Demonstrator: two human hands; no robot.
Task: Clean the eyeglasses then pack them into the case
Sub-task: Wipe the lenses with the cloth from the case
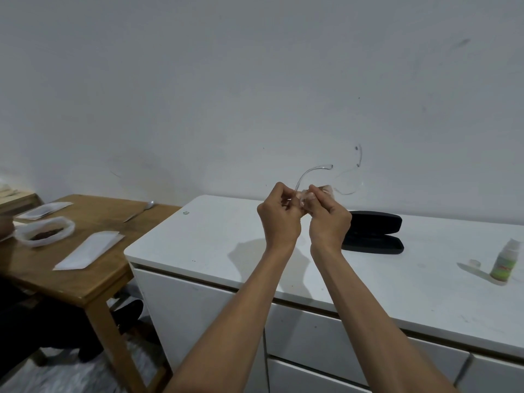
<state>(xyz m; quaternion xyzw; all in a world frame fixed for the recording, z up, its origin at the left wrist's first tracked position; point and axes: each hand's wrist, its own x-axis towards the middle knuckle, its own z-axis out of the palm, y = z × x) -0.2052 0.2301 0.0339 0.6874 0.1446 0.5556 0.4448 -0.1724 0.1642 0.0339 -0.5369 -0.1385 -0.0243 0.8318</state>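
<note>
Both hands are raised together above the white bench (226, 239), fingers curled. The left hand (279, 214) pinches the clear eyeglasses (344, 182) near one lens and hinge; the right hand (329, 218) pinches what looks like a small pale cloth or wipe (323, 191) against that lens, though it is too bunched to name for sure.

The frame looks light, thin and see-through, likely slippery and easy to bend, so it is best held by the rim or bridge, with gentle pressure on the lens. Its long axis runs left to right, the free lens reaching beyond the right hand. One arm curves up above the hands; the other rises farther right.

The black case (374, 234) lies open on the bench just right of the right hand. A small spray bottle (506, 262) stands well to the right.
</note>
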